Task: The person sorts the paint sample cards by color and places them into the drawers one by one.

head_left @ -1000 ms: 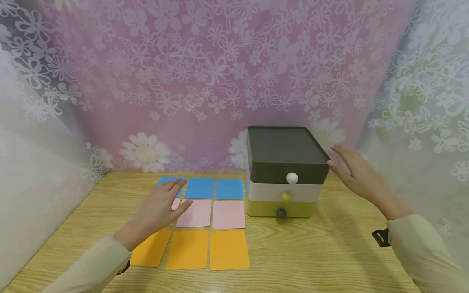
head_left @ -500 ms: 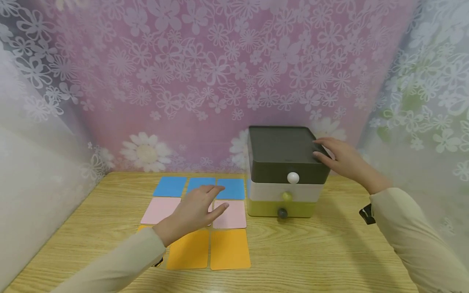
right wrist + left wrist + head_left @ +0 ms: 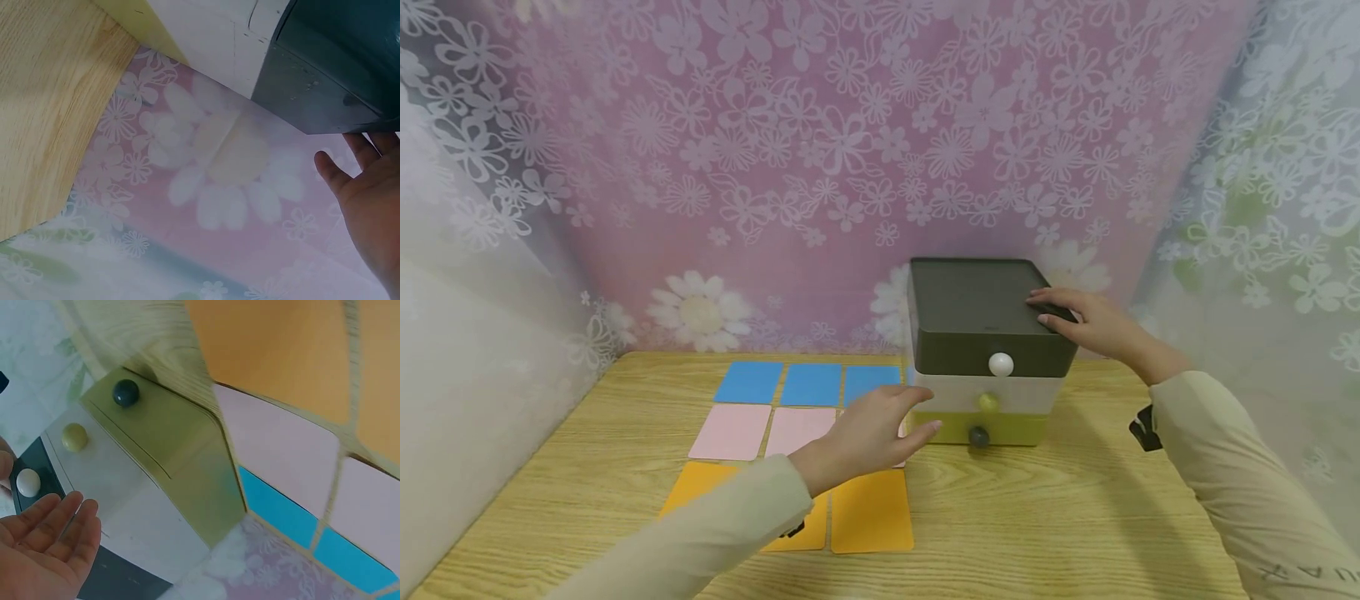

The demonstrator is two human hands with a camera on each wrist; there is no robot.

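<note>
A small three-tier drawer box (image 3: pixel 981 296) stands on the table, dark on top, white in the middle and green at the bottom. Each tier has a round knob: a white knob (image 3: pixel 1001 364), a green knob (image 3: pixel 988 402) and a dark knob (image 3: pixel 978 437). My right hand (image 3: pixel 1097 325) lies at the box's top right edge, fingers over the lid. In the head view my left hand (image 3: pixel 872 433) is in front of the box's left side, fingers extended and holding nothing. From the left wrist, that hand (image 3: pixel 53 550) appears palm up front of the drawers.
Left of the box lie rows of square cards: blue cards (image 3: pixel 748 382) at the back, pink cards (image 3: pixel 730 432) in the middle, orange cards (image 3: pixel 872 512) in front. Floral cloth (image 3: pixel 820 167) hangs behind and at both sides of the wooden table (image 3: pixel 1000 525).
My left hand has moved right, from over the left cards to the drawer box. The right hand has moved left from beside the box onto its top right edge.
</note>
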